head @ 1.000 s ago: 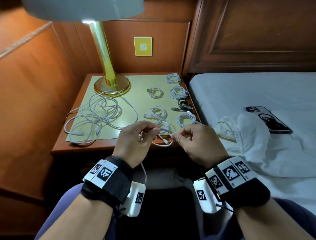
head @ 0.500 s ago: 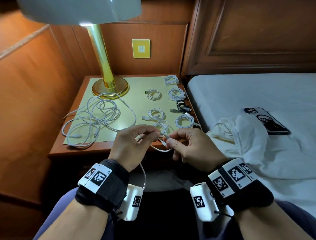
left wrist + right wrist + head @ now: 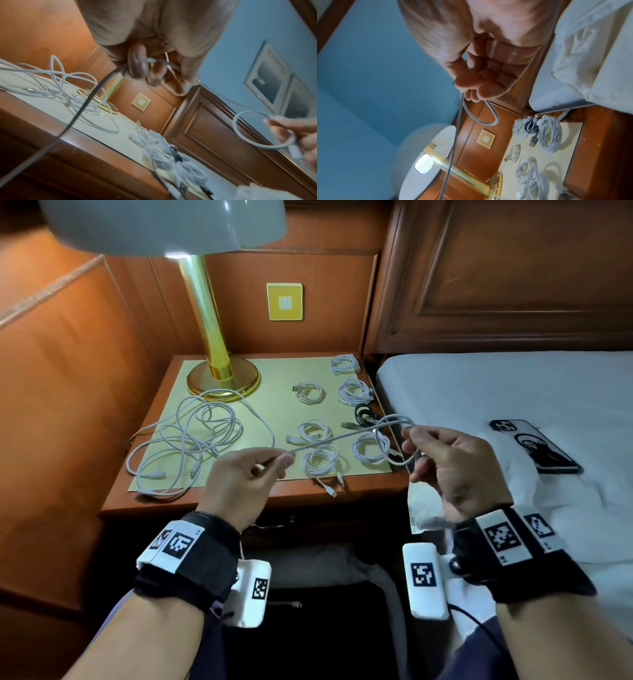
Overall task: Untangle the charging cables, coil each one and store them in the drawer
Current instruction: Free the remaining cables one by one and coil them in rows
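On the nightstand (image 3: 120, 505), left of the brass lamp base (image 3: 222, 381), a loose tangle of white cables (image 3: 191, 446) sprawls over the pale mat (image 3: 274, 392), its loops reaching toward the lamp base and its plug ends lying toward the front edge of the nightstand. Right of the lamp base, coiled white cables (image 3: 310, 393) sit apart in rows, with one coiled black cable (image 3: 363, 412) among them near the bed-side edge of the nightstand.

In front of the nightstand, the left hand (image 3: 239, 484) is raised, back of the hand up, knuckles toward the lamp base, thumb and forefinger pinching a white cable (image 3: 339, 438); the left wrist view shows the other fingers curled round it as well. From that pinch the cable runs taut, long axis rising rightward and slightly away, over the coils, to the right hand (image 3: 455, 467). The free length drops from the left hand down past the front of the nightstand.

The right hand is held above the nightstand's bed-side corner, a little higher than the left, fingertips pointing back toward the lamp base. Thumb and fingers pinch the cable where it crosses itself in a single loop, which hangs partly below the fingers.

Right of the nightstand, a phone (image 3: 537, 446) lies on the white bedsheet (image 3: 479, 385).
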`<state>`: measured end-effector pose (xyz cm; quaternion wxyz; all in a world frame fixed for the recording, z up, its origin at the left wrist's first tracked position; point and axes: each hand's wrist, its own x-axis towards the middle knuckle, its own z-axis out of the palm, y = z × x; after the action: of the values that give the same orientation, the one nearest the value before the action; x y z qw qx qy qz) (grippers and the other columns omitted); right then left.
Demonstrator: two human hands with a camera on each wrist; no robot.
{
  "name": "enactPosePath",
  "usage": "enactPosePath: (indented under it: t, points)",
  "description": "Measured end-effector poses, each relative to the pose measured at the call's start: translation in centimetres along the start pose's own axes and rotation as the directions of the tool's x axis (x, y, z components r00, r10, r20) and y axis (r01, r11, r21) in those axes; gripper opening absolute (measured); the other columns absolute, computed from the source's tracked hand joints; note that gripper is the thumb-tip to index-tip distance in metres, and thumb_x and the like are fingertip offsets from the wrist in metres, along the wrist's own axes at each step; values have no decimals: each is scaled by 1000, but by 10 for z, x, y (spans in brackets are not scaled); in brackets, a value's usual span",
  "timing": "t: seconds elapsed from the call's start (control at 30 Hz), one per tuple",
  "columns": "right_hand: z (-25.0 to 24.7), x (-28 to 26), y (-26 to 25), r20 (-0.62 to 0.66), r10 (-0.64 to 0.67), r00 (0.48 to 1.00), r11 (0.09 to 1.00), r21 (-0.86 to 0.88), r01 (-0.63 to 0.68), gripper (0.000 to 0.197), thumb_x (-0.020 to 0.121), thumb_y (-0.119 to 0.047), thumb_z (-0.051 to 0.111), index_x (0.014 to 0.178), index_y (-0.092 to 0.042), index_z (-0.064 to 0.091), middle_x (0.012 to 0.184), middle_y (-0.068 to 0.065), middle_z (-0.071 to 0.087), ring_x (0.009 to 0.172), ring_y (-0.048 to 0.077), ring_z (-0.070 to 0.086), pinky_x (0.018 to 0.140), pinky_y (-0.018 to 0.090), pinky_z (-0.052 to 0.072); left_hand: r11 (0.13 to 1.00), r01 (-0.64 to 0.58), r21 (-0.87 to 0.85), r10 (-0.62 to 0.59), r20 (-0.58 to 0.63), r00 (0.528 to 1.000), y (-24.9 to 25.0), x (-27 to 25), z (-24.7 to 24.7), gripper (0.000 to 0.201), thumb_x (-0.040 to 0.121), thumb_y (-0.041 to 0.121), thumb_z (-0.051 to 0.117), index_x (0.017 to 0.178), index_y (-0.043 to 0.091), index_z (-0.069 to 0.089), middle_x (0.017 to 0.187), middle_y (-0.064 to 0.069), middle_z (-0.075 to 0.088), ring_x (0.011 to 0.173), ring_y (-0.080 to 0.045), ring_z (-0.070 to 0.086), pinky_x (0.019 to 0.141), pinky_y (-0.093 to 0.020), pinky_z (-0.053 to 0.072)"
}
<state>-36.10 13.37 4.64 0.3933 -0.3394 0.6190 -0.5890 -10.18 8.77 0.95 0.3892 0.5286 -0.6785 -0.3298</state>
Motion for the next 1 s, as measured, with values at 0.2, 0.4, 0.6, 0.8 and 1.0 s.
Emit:
enactPosePath:
  t: [0.2, 0.4, 0.6, 0.8, 1.0]
  points:
    - [0, -3, -1, 123, 130, 984, 962, 223, -155, 20, 96, -13, 61, 82, -6, 74, 70, 6, 63, 44, 10, 43, 45, 24, 44, 991, -63, -120, 30, -257, 966, -5, 2, -4, 20, 91, 22, 72, 108, 30, 77, 94, 7, 72, 80, -4, 63, 70, -7, 46]
    - [6, -9, 3, 229, 86, 970, 971, 200, -134, 15, 90, -14, 66, 89, -1, 74, 73, 8, 65, 47, 15, 45, 51, 27, 44, 893, -315, 321, 383, -179, 906, -7, -3, 7, 15, 84, 4, 77, 94, 15, 81, 81, 4, 64, 62, 2, 51, 64, -3, 39]
    - [15, -19, 11, 269, -73, 960, 997, 3, 75, 14, 93, -12, 66, 87, -6, 77, 78, 13, 70, 51, 19, 52, 54, 28, 48, 854, -490, 176, 468, 152, 870, 9, -22, 26, 14, 88, 15, 69, 93, 19, 81, 84, 11, 60, 69, -4, 57, 64, -12, 43]
    - [22, -22, 16, 358, -105, 928, 974, -151, 169, 16, 94, -13, 66, 83, -6, 75, 79, 24, 69, 51, 20, 53, 47, 17, 40, 886, -459, -66, 464, 124, 877, 18, -26, 26, 16, 86, 16, 68, 96, 19, 81, 87, 5, 66, 77, -15, 68, 67, -32, 55]
    - [28, -25, 22, 462, -21, 886, 977, -177, 115, 21, 95, -14, 64, 79, -6, 73, 79, 23, 71, 47, 21, 49, 48, 19, 40, 894, -438, -94, 442, 25, 897, 18, -20, 24, 12, 85, 23, 75, 93, 18, 81, 83, 4, 68, 75, -15, 66, 68, -23, 51]
